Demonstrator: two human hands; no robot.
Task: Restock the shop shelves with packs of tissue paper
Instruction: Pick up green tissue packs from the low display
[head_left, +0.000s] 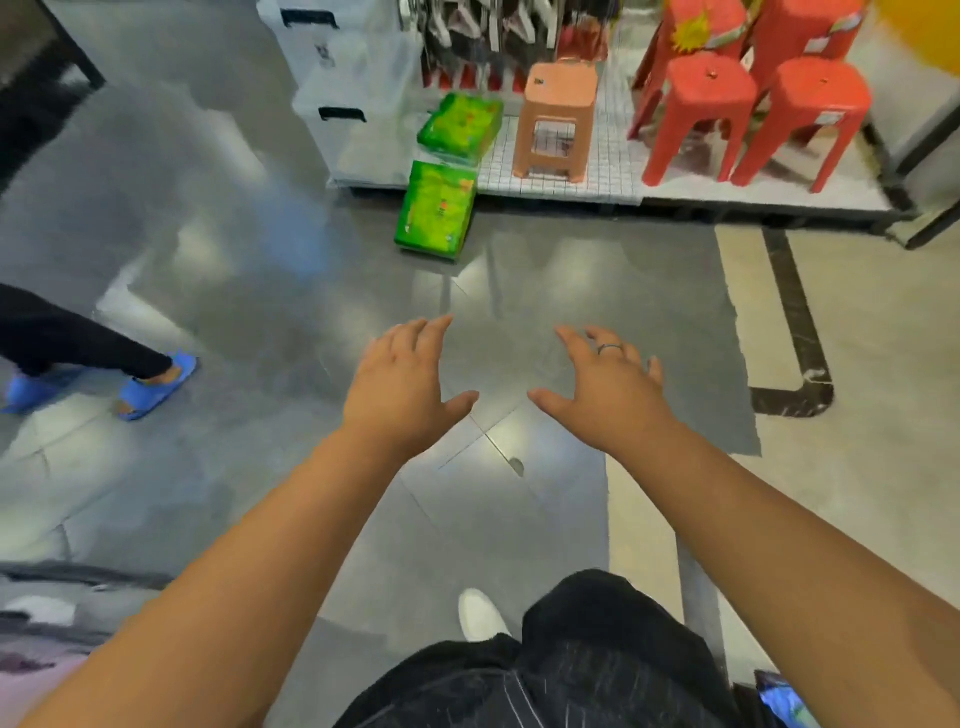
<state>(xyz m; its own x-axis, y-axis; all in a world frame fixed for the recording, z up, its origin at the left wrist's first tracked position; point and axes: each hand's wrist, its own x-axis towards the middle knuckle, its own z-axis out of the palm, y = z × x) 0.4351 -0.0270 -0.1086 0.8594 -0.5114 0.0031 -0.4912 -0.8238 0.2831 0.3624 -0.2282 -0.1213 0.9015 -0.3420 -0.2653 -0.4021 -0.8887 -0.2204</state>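
Over the grey tiled floor (270, 291), seen from the head camera, both bare arms reach forward with the palms turned down. The left hand (402, 384) and the right hand (605, 387) hover side by side, apart from each other; their fingers (434, 327) are spread and relaxed and hold nothing. A ring (609, 348) sits on one finger of the right hand.

Well ahead of the hands lie two green packs of tissue paper. The nearer pack (436, 210) stands on the floor, leaning against the front edge of a low display shelf (613, 179). The farther pack (461, 127) rests tilted on that shelf, just behind the first, between stacked white storage boxes (332, 78) and a peach plastic stool (558, 114). Red plastic stools (753, 114) stand on the same shelf, further right.

At the left edge another person's legs show, in dark trousers and blue slippers (156, 387). Below the arms appear the wearer's dark trousers (597, 670) and one white shoe (480, 613).
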